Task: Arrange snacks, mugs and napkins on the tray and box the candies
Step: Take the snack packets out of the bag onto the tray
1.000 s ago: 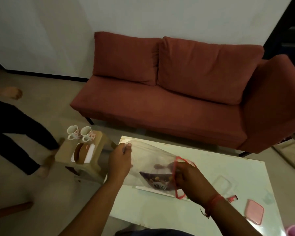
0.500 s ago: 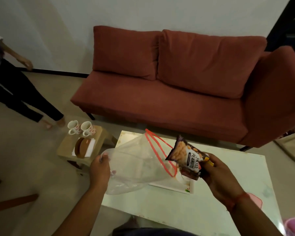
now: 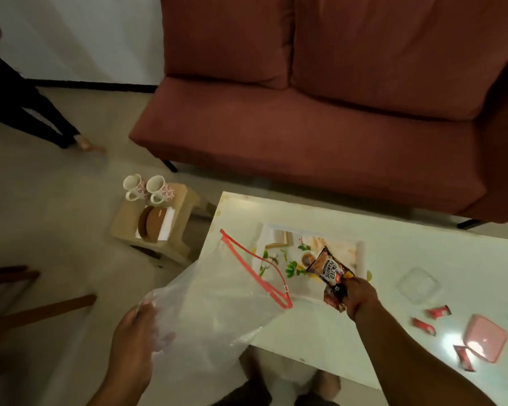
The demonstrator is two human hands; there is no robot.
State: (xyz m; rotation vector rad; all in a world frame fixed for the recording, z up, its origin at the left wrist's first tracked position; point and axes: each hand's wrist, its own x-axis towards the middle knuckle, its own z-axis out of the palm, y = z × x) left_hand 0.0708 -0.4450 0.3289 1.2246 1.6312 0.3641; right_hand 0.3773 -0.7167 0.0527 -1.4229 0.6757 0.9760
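Packet (image 3: 330,269) label: "SALTED PEANUTS"

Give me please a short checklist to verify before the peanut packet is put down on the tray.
1. Right hand holds the peanut packet firmly: ok, fingers closed on its lower end.
2. Packet is over the tray: ok, it hangs above the right part.
3. Landing spot on the tray is free: ok, only the printed pattern shows there.
4. Zip bag is out of the way: not ok, the left hand holds it and its red edge lies over the tray's left part.
5. Bag is empty: cannot tell.
6. Mugs are on the tray: not ok, they stand on the stool.
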